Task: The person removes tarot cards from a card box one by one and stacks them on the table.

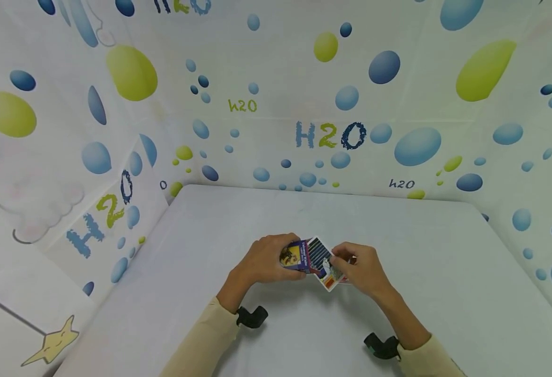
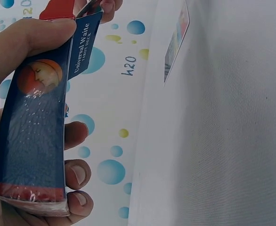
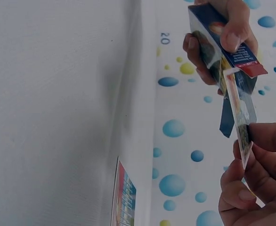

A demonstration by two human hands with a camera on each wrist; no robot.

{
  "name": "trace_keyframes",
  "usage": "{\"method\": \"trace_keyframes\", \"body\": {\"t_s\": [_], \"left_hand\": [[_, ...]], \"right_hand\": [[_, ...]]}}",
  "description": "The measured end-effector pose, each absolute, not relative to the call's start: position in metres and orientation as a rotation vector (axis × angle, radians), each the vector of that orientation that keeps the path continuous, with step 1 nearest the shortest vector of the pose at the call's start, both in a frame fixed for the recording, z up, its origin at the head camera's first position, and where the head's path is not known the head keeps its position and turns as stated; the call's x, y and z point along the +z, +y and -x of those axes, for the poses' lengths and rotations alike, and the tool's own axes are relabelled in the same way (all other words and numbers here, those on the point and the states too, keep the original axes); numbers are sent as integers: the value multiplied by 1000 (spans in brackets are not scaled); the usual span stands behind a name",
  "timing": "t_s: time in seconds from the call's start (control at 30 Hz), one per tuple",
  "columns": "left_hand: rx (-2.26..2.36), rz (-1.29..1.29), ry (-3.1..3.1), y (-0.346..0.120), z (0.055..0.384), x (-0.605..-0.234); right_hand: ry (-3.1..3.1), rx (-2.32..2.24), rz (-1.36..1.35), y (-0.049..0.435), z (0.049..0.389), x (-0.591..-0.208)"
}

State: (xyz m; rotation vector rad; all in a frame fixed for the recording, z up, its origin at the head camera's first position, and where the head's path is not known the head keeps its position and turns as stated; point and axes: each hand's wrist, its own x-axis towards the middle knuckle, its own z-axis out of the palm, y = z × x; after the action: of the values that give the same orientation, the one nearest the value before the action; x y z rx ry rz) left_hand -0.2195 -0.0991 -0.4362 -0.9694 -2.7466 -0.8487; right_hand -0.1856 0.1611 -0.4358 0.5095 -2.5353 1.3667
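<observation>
My left hand [image 1: 271, 259] grips a blue tarot card box [image 2: 36, 117] with its thumb along one side and fingers curled round the other. The box's red-edged flap [image 2: 58, 8] stands open, facing my right hand [image 1: 362, 267]. Between thumb and fingers, my right hand pinches a white-bordered tarot card [image 3: 239, 113], whose far end overlaps the box's open end. Lower down, a second picture card [image 3: 124, 197] shows at a slant against the white table, apart from the fingers. In the head view it is mostly hidden under my right hand.
A white-covered table [image 1: 200, 241] lies beneath both hands. Around it stand white cloth walls [image 1: 276, 131] printed with blue and green drops and H2O lettering. Black curved wrist pieces [image 1: 252, 317] stick out from both sleeves.
</observation>
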Motion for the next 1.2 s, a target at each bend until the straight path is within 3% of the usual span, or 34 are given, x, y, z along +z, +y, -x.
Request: {"method": "trace_keyframes", "body": {"t_s": [1.2], "left_hand": [[-822, 945, -2759, -102, 218, -433]], "right_hand": [[-2627, 1796, -439, 177, 194, -437]]}}
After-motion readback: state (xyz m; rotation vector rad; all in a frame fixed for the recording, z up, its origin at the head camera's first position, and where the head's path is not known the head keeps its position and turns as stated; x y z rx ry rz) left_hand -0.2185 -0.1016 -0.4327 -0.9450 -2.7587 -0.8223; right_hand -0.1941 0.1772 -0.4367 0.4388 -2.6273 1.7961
